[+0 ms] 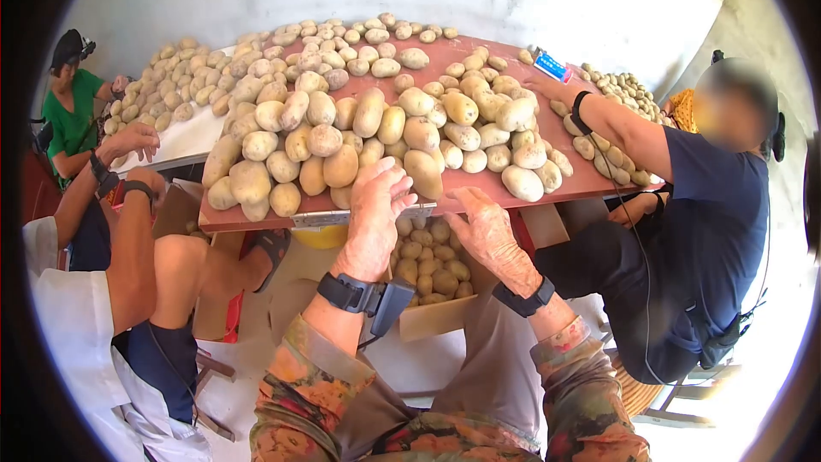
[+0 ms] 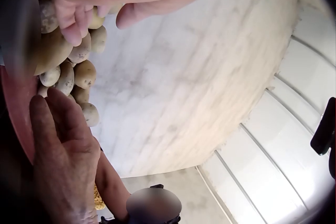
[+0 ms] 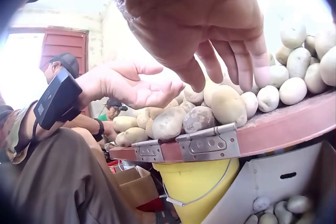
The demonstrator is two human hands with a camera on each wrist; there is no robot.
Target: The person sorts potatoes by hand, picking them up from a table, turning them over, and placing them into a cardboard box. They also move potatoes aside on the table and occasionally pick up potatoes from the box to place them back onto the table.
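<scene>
A large heap of potatoes (image 1: 338, 167) covers much of a red table (image 1: 590, 178). My left hand (image 1: 372, 218) is at the table's front edge, palm turned inward and fingers loosely bent, holding nothing. To its right, my right hand (image 1: 487, 235) hovers by the same edge with its fingers loosely extended and nothing in them. The right wrist view has the right hand (image 3: 205, 29) hanging over the front potatoes, the left hand (image 3: 136, 85) beyond it, palm up. Below and between the hands stands a cardboard box (image 1: 428, 322) with potatoes inside.
Metal hinges (image 3: 210, 142) line the table edge above a yellow bucket (image 3: 197, 187). One person in a dark shirt (image 1: 701, 214) sits at right, reaching across the table. Another in a white shirt (image 1: 77, 334) sits at left; a person in green (image 1: 81, 111) is farther back.
</scene>
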